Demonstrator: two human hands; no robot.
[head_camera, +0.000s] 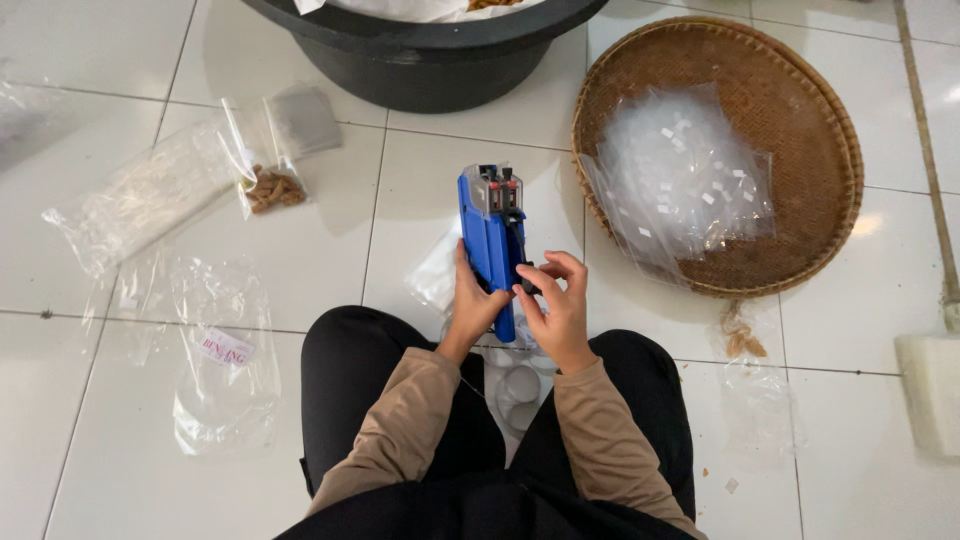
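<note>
A blue hand-held label gun (490, 228) with a grey and red top stands upright over the white tiled floor, just past my knees. My left hand (470, 302) grips its lower body from the left. My right hand (555, 305) pinches a small black part on the gun's right side with thumb and fingers. Rolls of tape or label backing (518, 385) lie on the floor between my legs.
A round woven tray (800, 110) holding a pile of clear plastic bags (680, 180) lies at the right. A black tub (430, 50) stands at the top. Clear bags (150, 195), one with brown snacks (272, 188), lie at the left. Crumbs (742, 340) sit near the tray.
</note>
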